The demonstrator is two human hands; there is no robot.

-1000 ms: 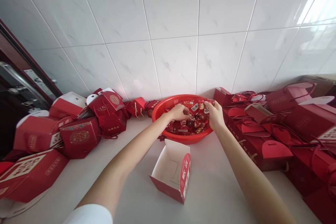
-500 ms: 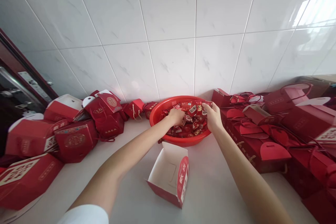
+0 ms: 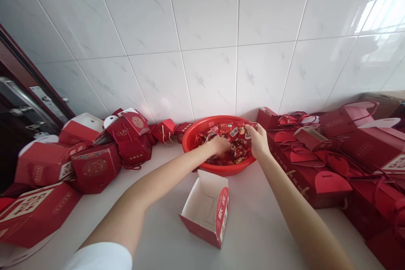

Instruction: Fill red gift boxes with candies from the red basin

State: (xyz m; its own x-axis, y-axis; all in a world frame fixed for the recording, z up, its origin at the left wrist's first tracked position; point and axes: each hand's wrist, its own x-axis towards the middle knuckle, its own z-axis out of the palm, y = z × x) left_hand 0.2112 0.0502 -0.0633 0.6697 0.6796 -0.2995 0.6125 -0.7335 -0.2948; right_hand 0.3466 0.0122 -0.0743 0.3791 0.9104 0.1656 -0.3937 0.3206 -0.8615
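A red plastic basket (image 3: 228, 170) full of red-wrapped sweets (image 3: 238, 150) stands against the wall. My left hand (image 3: 220, 145) reaches down into the sweets, its fingertips hidden among them. At the basket's right side, my right hand (image 3: 260, 140) pinches a small red packet (image 3: 252, 125) between thumb and fingers. In front of the basket is an open red and white gift box (image 3: 205, 211), its lid flap up and its white inside bare.
Folded red gift boxes (image 3: 95, 166) with cord handles are heaped on the left. More red boxes and bags (image 3: 332, 181) crowd the right side of the white table (image 3: 256, 228). A tiled wall (image 3: 209, 76) rises behind; a dark door with a metal handle (image 3: 23, 97) is at far left.
My left hand has moved slightly right and deeper into the sweets. My right hand keeps its pinch at the basket's right side. The whole view has shifted a little.
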